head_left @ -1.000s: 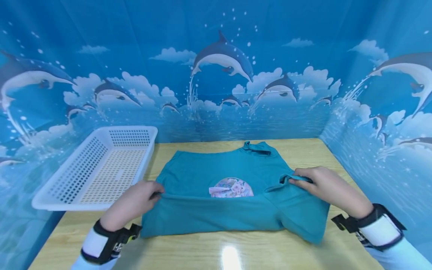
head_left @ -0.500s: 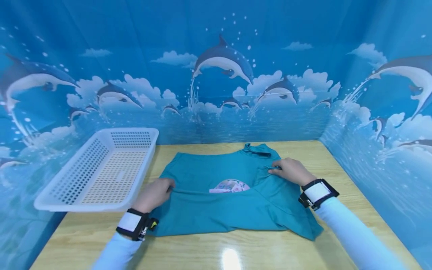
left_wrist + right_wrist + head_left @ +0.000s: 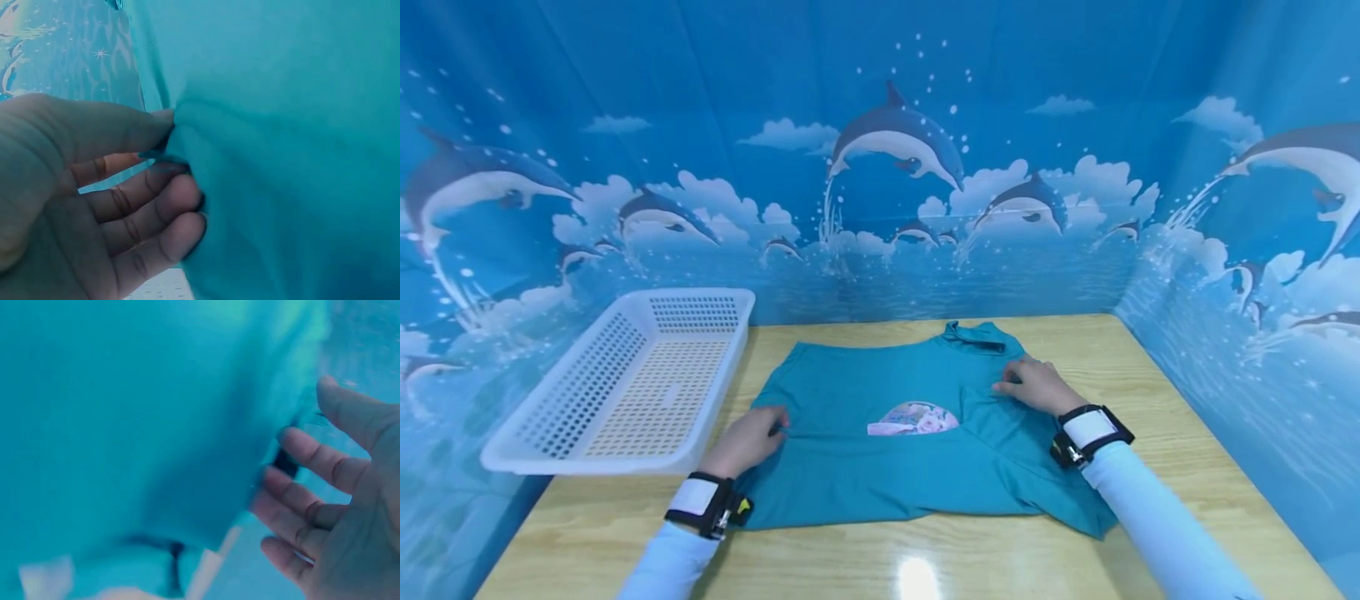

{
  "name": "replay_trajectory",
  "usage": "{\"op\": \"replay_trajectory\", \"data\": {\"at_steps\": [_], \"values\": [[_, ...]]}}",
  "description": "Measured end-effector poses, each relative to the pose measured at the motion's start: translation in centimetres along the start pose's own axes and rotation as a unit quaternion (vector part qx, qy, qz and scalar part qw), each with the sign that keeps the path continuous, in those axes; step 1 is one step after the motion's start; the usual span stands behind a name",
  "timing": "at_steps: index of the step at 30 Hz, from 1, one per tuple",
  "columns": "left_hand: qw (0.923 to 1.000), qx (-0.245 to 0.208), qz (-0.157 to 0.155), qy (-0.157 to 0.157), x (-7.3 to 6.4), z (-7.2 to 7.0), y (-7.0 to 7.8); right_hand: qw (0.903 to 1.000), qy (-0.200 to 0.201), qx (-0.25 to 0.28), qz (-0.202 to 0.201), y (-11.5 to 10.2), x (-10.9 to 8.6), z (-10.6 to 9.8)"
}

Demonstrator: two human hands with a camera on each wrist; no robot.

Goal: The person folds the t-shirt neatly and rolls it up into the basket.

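Note:
A teal short-sleeved shirt (image 3: 880, 475) lies on the wooden table, its near part folded up over the rest. The fold's edge crosses a pale floral chest print (image 3: 914, 419), hiding its lower part. At the shirt's left side my left hand (image 3: 751, 442) pinches the cloth; in the left wrist view, thumb and index finger (image 3: 144, 128) hold a small gather of it. Over the sleeve on the right is my right hand (image 3: 1036, 386). The right wrist view shows its thumb apart from the fingers (image 3: 312, 456), which are loosely bent beside the cloth with nothing between.
A white perforated plastic basket (image 3: 715, 400) stands on the left, close beside my left forearm. The wooden table (image 3: 827, 567) reaches back to a blue dolphin-print curtain (image 3: 865, 283), which also closes off both sides.
Both hands have moved inward and away from me, laying the raised near edge flat over the shirt. The right hand has let go of the cloth; the left still pinches it.

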State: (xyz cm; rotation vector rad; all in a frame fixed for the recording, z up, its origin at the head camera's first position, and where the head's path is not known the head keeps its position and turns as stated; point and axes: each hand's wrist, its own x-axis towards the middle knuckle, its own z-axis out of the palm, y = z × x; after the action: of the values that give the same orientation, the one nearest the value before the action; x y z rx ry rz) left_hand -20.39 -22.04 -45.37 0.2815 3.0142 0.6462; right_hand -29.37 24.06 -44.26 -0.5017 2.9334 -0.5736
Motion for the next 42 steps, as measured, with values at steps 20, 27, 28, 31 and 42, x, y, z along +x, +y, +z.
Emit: {"op": "replay_trajectory", "data": {"at_steps": [20,27,28,31,42], "values": [[0.9926,0.117,-0.023,-0.022,-9.4,-0.5,3.6,0.9911,-0.071,0.070,0.088,0.0,-15.2,-1.6],[0.9928,0.094,-0.044,-0.060,-9.9,0.3,3.3,0.9855,-0.086,0.084,0.120,0.2,-16.8,0.8],[0.9928,0.092,-0.044,-0.061,-9.8,0.3,3.3,0.9851,-0.086,0.083,0.124,0.2,-16.7,0.9],[0.9935,0.084,-0.046,-0.063,-9.8,0.4,3.1,0.9853,-0.086,0.080,0.124,0.3,-16.5,1.1],[0.9943,0.075,-0.049,-0.058,-9.2,0.1,2.7,0.9823,-0.114,0.089,0.119,1.8,-16.0,0.1]]}}
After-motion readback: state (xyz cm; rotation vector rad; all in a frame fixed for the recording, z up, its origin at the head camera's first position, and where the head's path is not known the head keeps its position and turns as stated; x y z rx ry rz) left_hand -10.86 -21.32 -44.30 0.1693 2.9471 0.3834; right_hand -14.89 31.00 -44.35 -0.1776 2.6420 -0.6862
